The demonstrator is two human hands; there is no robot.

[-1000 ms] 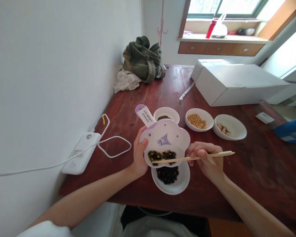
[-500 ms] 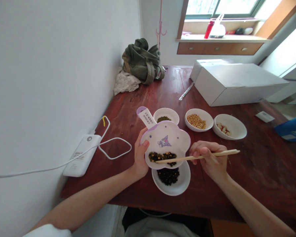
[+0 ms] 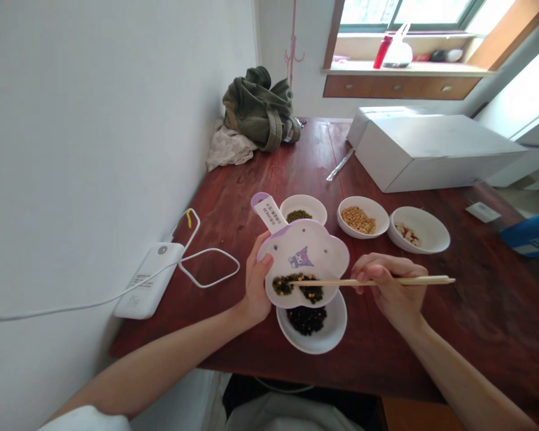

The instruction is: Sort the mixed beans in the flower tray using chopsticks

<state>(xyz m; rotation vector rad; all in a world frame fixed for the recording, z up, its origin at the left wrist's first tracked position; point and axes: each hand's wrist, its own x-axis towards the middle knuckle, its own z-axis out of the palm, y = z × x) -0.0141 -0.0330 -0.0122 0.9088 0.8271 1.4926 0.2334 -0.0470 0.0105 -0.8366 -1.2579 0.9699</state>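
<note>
My left hand (image 3: 257, 281) grips the left edge of a flower-shaped white and purple bowl (image 3: 321, 242) with a cartoon figure inside. The bowl is tilted toward me, and mixed green, dark and yellowish beans (image 3: 312, 292) lie along its lower side. Closed around wooden chopsticks (image 3: 336, 282), my right hand (image 3: 388, 287) holds their tips among these beans. Under the tilted bowl's near edge stands a white bowl (image 3: 339, 326) with black beans (image 3: 306, 320). Farther back are a bowl of green beans (image 3: 299, 215), one of yellow soybeans (image 3: 358, 220) and one with red-and-white pieces (image 3: 408, 234).
A white power bank (image 3: 148, 287) with a cable lies at the left by the wall. A large white box (image 3: 431, 149) stands at the back right, a green bag (image 3: 260, 111) at the back left. A blue package (image 3: 532, 233) is at the right edge.
My right hand has shifted slightly right and the chopsticks are now nearly level, their tips a little higher. A gap has opened between the beans in the tilted bowl.
</note>
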